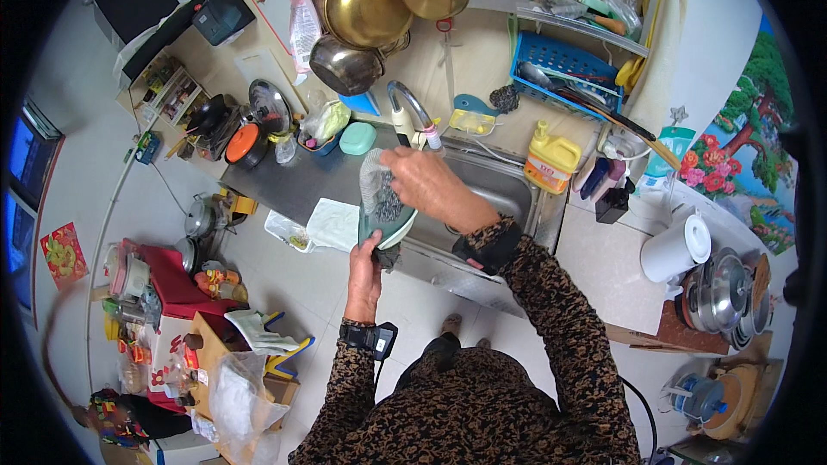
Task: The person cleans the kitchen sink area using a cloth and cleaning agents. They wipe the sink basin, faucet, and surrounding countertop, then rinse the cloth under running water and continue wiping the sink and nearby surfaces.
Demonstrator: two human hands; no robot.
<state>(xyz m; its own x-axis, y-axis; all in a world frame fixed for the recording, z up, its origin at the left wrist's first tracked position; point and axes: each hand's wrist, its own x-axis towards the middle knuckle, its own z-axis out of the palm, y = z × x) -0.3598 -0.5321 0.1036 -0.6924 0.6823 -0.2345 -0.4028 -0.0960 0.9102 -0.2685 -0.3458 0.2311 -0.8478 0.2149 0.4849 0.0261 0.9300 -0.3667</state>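
Note:
In front of the sink's left end, I hold up a green container (366, 223) with a pale lower rim. A whitish stretchy mesh net (371, 174) covers its far end, and grey mesh shows inside. My left hand (366, 268) grips the near end, thumb on top. A dark scrap (389, 258) hangs beneath it. The fingers of my right hand (423, 182) pinch the mesh at the far edge. Behind them stands the curved faucet (408, 102). The metal sink basin (501, 187) lies partly under my right forearm.
A white tray (333, 223) sits left of the container. Along the back are a mint-green box (359, 138), a yellow detergent jug (551, 158) and a blue basket (562, 61) of utensils. Pans (368, 3) hang above. Another person (123, 416) is at the lower left.

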